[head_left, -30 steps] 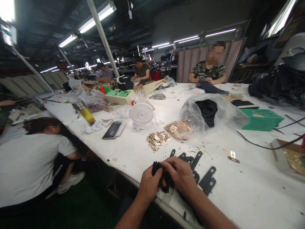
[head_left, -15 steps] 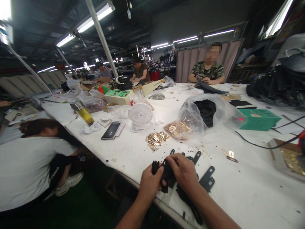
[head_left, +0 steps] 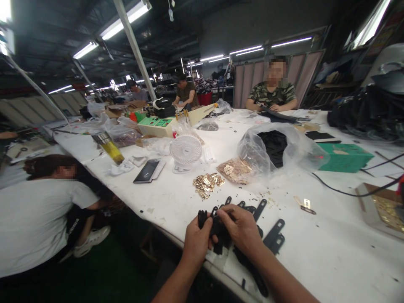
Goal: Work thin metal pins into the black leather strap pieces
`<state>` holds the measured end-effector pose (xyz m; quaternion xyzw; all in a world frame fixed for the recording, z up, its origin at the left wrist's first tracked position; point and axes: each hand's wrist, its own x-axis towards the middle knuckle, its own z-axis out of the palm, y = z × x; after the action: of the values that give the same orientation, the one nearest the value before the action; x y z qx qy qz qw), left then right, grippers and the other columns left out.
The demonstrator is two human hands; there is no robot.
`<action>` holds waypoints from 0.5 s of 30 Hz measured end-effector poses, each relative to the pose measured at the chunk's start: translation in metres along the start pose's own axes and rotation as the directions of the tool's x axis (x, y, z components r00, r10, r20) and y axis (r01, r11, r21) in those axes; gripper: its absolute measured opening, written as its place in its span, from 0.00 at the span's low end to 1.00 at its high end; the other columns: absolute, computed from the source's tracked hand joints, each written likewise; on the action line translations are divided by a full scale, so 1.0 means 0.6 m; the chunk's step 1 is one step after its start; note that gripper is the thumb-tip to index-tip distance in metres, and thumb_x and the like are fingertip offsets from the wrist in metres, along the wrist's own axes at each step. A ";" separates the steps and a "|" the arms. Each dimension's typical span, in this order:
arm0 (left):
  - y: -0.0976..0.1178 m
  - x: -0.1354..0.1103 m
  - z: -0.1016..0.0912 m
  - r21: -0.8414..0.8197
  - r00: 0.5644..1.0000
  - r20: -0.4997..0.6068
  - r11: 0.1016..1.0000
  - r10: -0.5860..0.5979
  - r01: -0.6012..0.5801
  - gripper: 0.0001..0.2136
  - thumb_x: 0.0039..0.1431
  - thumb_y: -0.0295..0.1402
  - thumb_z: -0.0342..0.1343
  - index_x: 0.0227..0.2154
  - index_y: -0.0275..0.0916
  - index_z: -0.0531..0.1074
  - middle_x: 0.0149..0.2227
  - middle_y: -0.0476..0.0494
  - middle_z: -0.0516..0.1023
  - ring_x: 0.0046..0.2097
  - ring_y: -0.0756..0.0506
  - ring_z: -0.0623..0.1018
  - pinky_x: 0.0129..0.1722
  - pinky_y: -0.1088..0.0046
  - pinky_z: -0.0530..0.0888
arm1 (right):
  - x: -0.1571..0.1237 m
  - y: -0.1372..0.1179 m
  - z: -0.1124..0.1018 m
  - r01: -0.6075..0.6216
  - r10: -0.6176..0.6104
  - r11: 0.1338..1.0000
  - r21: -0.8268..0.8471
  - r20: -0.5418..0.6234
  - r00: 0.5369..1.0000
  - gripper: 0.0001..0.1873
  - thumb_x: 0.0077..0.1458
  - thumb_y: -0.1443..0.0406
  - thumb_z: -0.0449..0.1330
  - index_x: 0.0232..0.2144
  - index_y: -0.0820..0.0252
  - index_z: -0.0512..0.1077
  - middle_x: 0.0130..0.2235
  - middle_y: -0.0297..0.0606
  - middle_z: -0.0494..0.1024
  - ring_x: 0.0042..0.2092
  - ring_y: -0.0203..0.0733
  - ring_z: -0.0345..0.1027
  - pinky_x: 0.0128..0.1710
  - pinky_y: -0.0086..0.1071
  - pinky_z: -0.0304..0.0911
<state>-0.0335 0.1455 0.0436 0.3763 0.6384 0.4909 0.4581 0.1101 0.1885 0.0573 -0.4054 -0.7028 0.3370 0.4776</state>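
Near the front edge of the white table, my left hand is closed around several black straps, their looped ends sticking up past the thumb. My right hand meets it from the right, its thumb and fingers pinched on one of these straps. A small dark piece shows at its fingertips, too small to name. More black straps with slotted ends lie under and beside my right forearm. Beyond my hands is a loose pile of gold metal plates, with a clear bag of similar plates behind it.
A white fan, a black booklet and a yellow bottle stand or lie left. Rightward are a plastic bag with black pieces, a green box, a cable and a carton. A person crouches left; others sit across.
Both hands have shifted slightly left together. My right fingers have moved down and in on the strap, closer to my left thumb.
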 end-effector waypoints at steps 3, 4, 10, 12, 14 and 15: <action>-0.001 -0.001 -0.001 -0.004 1.000 0.008 1.000 -0.004 0.004 0.16 0.57 0.43 0.55 0.41 0.34 0.71 0.14 0.49 0.73 0.13 0.52 0.64 0.13 0.80 0.57 | -0.004 0.003 0.006 0.020 -0.020 1.000 0.000 0.009 1.000 0.08 0.63 0.63 0.58 0.32 0.54 0.77 0.32 0.31 0.80 0.34 0.38 0.73 0.36 0.27 0.63; 0.000 -0.001 -0.001 -0.001 1.000 0.009 1.000 -0.003 0.003 0.16 0.57 0.42 0.55 0.40 0.34 0.71 0.14 0.49 0.72 0.13 0.52 0.64 0.13 0.80 0.57 | -0.005 0.004 0.007 0.029 -0.029 1.000 -0.004 0.014 0.999 0.08 0.63 0.63 0.58 0.33 0.54 0.77 0.33 0.31 0.80 0.34 0.38 0.74 0.36 0.27 0.64; 0.006 -0.002 0.000 0.008 1.000 0.011 1.000 -0.003 0.003 0.16 0.55 0.43 0.57 0.38 0.33 0.73 0.14 0.50 0.72 0.13 0.52 0.64 0.13 0.80 0.57 | -0.007 0.005 0.010 0.088 -0.087 0.995 -0.041 0.030 0.996 0.08 0.63 0.64 0.58 0.34 0.54 0.77 0.34 0.32 0.79 0.36 0.38 0.73 0.37 0.28 0.64; 0.008 -0.003 0.001 0.008 1.000 0.010 1.000 -0.003 0.003 0.16 0.55 0.43 0.58 0.38 0.34 0.73 0.14 0.51 0.71 0.13 0.52 0.64 0.13 0.80 0.57 | -0.006 0.006 0.009 0.077 -0.076 0.997 -0.032 0.035 0.997 0.08 0.63 0.64 0.58 0.34 0.54 0.76 0.33 0.32 0.79 0.36 0.38 0.73 0.37 0.29 0.64; 0.008 -0.004 0.001 0.013 1.000 0.005 1.000 -0.001 0.001 0.16 0.55 0.42 0.58 0.38 0.34 0.73 0.13 0.51 0.71 0.13 0.52 0.64 0.13 0.80 0.57 | -0.005 0.007 0.008 0.053 -0.052 0.998 -0.017 0.053 0.997 0.08 0.63 0.65 0.57 0.33 0.54 0.76 0.33 0.32 0.79 0.36 0.39 0.73 0.37 0.29 0.64; 0.008 -0.004 0.002 0.016 1.000 0.003 1.000 0.001 -0.001 0.16 0.55 0.42 0.57 0.39 0.34 0.73 0.13 0.51 0.71 0.13 0.52 0.64 0.13 0.80 0.57 | -0.005 0.007 0.008 0.043 -0.042 0.999 -0.011 0.066 0.997 0.08 0.63 0.65 0.57 0.34 0.55 0.76 0.34 0.32 0.79 0.36 0.39 0.73 0.38 0.29 0.64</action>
<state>-0.0316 0.1444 0.0486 0.3811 0.6415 0.4852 0.4558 0.1075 0.1873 0.0510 -0.3824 -0.7286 0.3354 0.4587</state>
